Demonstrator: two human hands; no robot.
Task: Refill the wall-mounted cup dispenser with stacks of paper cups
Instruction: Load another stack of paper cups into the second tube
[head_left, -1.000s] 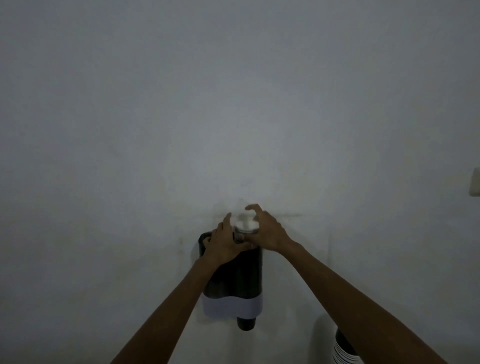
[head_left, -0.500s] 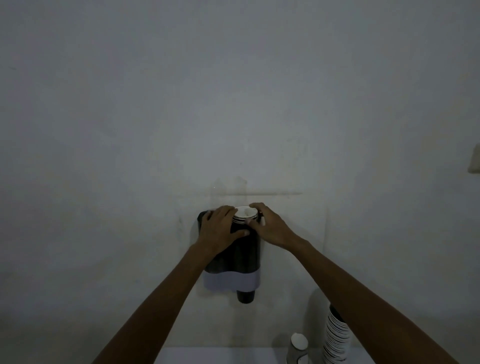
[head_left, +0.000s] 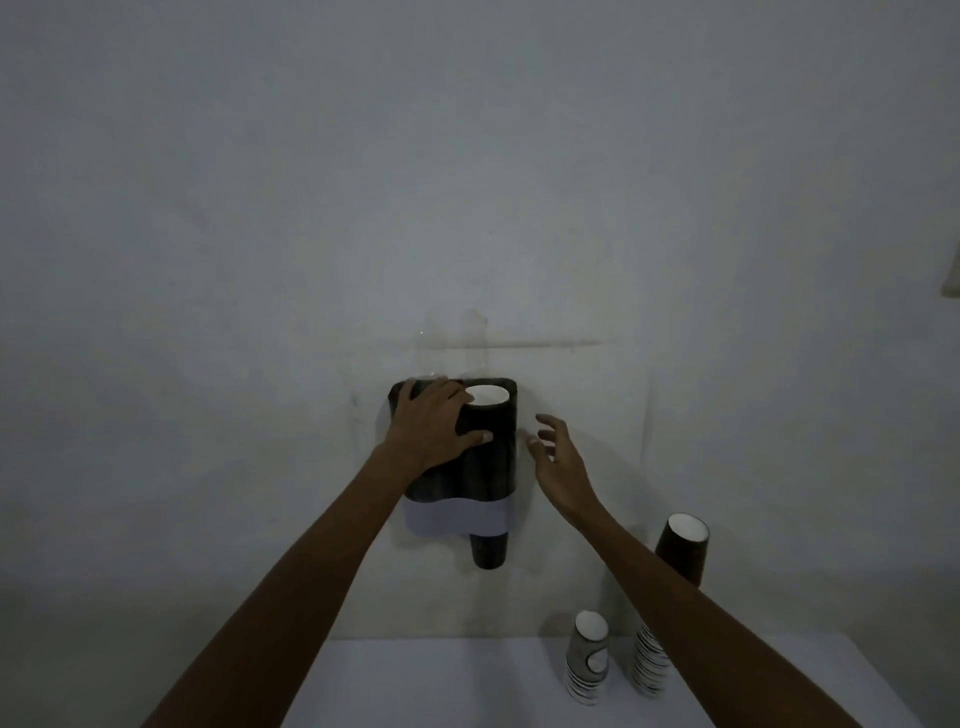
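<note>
On the white counter (head_left: 441, 686) near the camera stand a short stack of paper cups (head_left: 587, 660) and a taller stack (head_left: 675, 571) behind the right forearm. Farther, the right hand (head_left: 558, 457) hangs spread and empty just beside the dispenser (head_left: 488, 457) on the wall. The left hand (head_left: 434, 421) lies flat on the dispenser's top left, fingers spread, beside a white cup rim (head_left: 487, 394).

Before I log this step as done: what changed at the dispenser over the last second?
The right hand let go of the cup stack and drew back to the right, fingers spread, touching nothing. The stack now sits sunk in the dispenser's right tube, only its white top showing. The left hand stays on the dispenser's top left; one cup still pokes out below.
</note>
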